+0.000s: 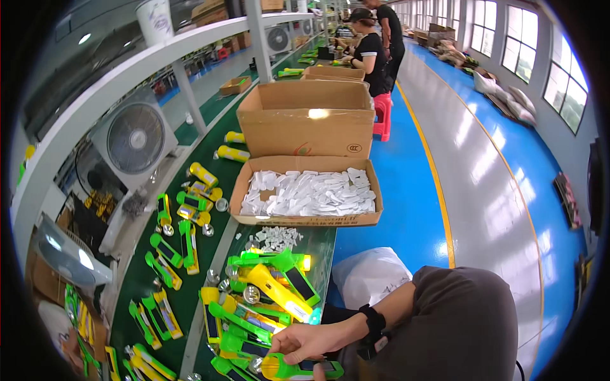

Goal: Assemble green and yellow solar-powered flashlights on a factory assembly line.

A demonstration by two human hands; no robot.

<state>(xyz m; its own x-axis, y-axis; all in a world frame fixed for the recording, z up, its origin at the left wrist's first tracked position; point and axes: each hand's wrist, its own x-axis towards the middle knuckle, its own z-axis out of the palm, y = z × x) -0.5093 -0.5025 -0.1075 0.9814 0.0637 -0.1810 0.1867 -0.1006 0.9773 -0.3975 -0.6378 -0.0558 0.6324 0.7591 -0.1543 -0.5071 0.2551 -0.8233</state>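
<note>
At the lower edge my right hand [308,340], with a black band on its wrist, reaches in from the right. Its thumb and fingers are closed on the yellow head end of a green and yellow flashlight [330,367] with a dark panel. Of my left hand [319,373] only a fingertip shows, pressed against the same flashlight; the remainder is out of the picture. Just beyond lies a heap of similar flashlights, among them a yellow one [276,292] and a green one with a dark panel [298,282]. A round silver reflector [252,294] sits among them.
An open carton of white plastic pieces [311,193] stands beyond the heap, a taller carton [305,117] behind it. Small white parts [278,239] lie nearby. More flashlights [159,311] spread over the green belt [136,254]. A white bag [372,273] stands at right; people [372,57] work farther off.
</note>
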